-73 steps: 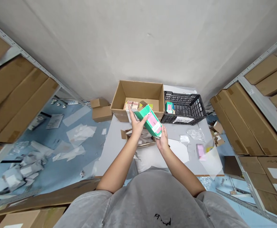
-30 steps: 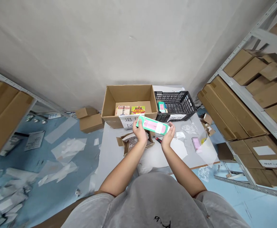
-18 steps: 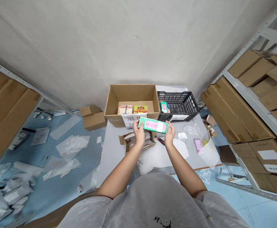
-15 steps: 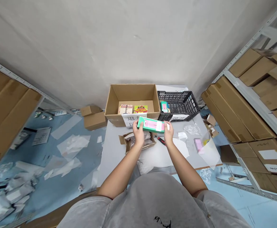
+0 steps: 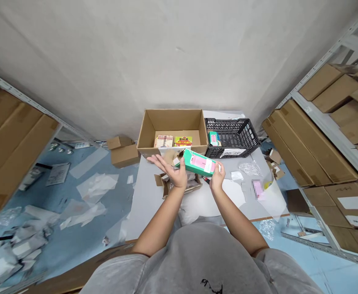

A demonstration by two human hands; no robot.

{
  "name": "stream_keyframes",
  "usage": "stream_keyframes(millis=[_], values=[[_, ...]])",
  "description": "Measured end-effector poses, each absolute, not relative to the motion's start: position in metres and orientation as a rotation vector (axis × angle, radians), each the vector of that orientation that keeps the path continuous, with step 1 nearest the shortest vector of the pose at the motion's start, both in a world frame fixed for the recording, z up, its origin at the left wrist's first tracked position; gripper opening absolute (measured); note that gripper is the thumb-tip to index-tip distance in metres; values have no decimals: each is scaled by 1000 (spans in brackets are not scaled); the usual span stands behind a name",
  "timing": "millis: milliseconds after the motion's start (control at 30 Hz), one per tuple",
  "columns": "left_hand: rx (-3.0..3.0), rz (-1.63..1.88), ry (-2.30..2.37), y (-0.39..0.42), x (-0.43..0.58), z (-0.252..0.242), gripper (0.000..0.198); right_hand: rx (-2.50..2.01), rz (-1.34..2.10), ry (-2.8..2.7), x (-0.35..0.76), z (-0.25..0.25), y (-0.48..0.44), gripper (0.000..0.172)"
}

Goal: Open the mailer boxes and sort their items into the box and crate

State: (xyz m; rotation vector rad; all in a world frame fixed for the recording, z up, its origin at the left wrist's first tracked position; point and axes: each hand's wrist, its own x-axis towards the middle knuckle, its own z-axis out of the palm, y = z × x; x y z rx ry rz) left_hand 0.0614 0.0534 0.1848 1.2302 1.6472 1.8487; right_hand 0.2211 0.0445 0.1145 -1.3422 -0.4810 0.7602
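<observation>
A green box with a pink panel (image 5: 200, 162) is held tilted above the table, its left end seemingly open with a flap sticking out. My right hand (image 5: 217, 174) grips the box's right end. My left hand (image 5: 174, 171) is spread open at the left end, palm up, with the thumb near the box's side. Just below lies a small opened carton (image 5: 191, 187) with clear wrap inside. A red and black cutter (image 5: 206, 179) shows partly beneath the held box.
A large cardboard box (image 5: 174, 115) with two colourful packs stands behind my hands. Beside it, a black plastic crate (image 5: 243, 136) holds a similar green box (image 5: 213, 139). Bubble wrap (image 5: 250, 168) and paper lie right. Shelves with cartons (image 5: 320, 143) flank both sides.
My left hand has let go of the green box and its fingers have spread to the left. The box's left end now shows an opened flap, and the box has tilted.
</observation>
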Motion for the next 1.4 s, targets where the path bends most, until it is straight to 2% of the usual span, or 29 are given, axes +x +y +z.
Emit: stream_keyframes(millis=[100,200,267,467,667,833,1233,1400], values=[[1259,1967,1630,59,52,190,111,-1344,753,-450,220,115,44,47],[1271,1889,1523,63,48,197,84,-1350,706,-442,223,116,45,47],[1213,1872,1431,64,49,201,74,-1370,660,-462,226,117,46,47],[1132,1838,1229,64,58,201,66,-1368,619,-557,229,123,41,47],[1175,1714,1248,70,60,183,52,-1344,597,-587,223,131,36,46],[1121,1675,1240,72,55,178,53,-1333,577,-607,225,135,34,47],[1536,1508,1150,71,44,194,58,-1282,539,-676,225,150,28,43],[1354,1575,1266,69,51,184,60,-1250,627,-713,216,150,22,48]])
